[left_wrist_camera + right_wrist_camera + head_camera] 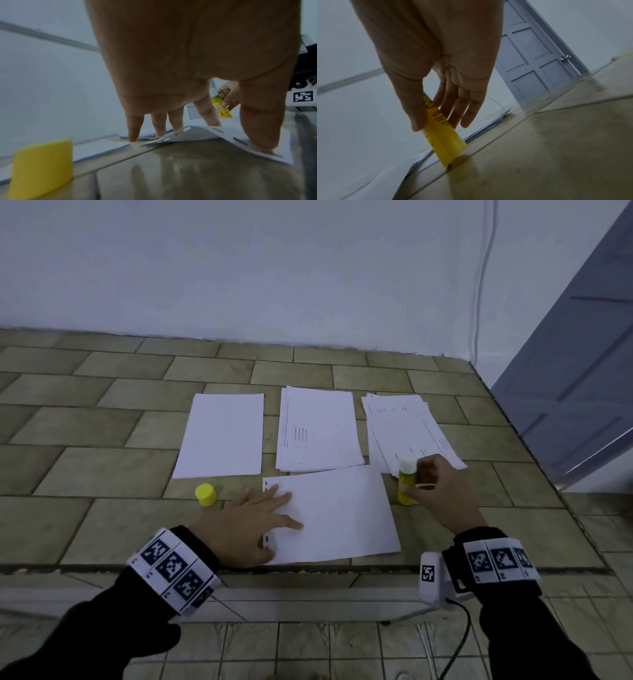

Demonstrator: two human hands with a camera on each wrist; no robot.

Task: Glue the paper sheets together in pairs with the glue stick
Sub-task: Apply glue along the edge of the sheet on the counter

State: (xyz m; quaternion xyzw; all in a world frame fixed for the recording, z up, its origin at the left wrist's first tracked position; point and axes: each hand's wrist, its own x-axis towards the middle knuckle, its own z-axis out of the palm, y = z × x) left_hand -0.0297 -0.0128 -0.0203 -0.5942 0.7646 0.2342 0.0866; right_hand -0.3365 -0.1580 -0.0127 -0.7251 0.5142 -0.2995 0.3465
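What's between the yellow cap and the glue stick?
Head view: the left hand flat on the near paper sheet lies between yellow cap and glue stick.

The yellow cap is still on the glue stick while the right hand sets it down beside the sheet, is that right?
No. The yellow cap stands alone on the table, left of the left hand; the head view shows it. The right hand does hold the glue stick beside the sheet.

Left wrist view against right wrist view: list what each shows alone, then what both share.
Only the left wrist view: the yellow cap standing on the tiled surface, and the left hand pressing the punched sheet.
Only the right wrist view: the panelled door with its knob.
Both: the glue stick held by the right hand, and paper stacks.
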